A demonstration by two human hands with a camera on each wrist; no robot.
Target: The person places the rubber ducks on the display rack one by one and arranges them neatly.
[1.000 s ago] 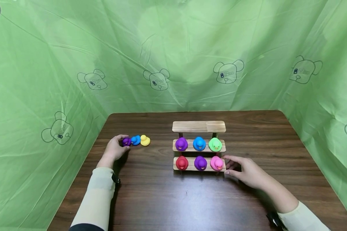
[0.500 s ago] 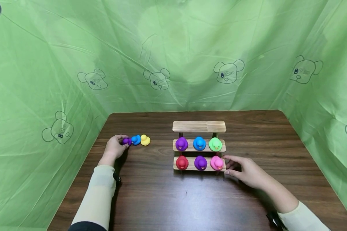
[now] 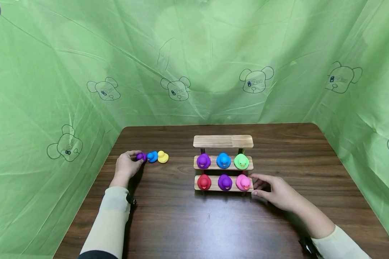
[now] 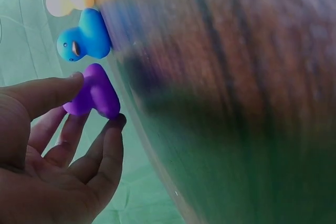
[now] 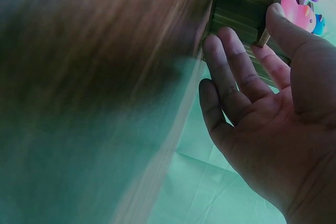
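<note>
1. Green sheeting [image 3: 214, 39] hangs at the far, left and right sides of our scene, printed with outlined animal heads [image 3: 107, 90].
2. Below it we have a dark brown, wood-grained surface [image 3: 181, 223], with a patch of shine towards its near side.
3. On the left of this surface, three toys stand in a short row: a loose purple duck [image 3: 141, 157] at the left end, a loose blue duck [image 3: 152, 157] in the middle and a yellow duck [image 3: 163, 157] on the right.
4. Our left hand [image 3: 126, 167] pinches the loose purple duck; from the left wrist we see the thumb on one side and a fingertip at its base.
5. We find a narrow gap between that duck and the loose blue one, whose beak points towards it; we cannot tell whether the blue and yellow ones touch.
6. Right of centre we see a stepped wooden rack [image 3: 223, 141] with three boards.
7. Its middle board carries, left to right, a purple duck [image 3: 203, 161], a blue duck [image 3: 223, 160] and a green duck [image 3: 241, 162].
8. On the lowest, nearest board we count a red duck [image 3: 204, 182], another purple duck [image 3: 225, 182] and a pink duck [image 3: 243, 182].
9. Our right hand [image 3: 280, 194] holds the right end of that lowest board between thumb and forefinger, just beside the pink duck, the other fingers loosely bent.
10. Pale sleeves [image 3: 108, 216] cover both our forearms.
</note>
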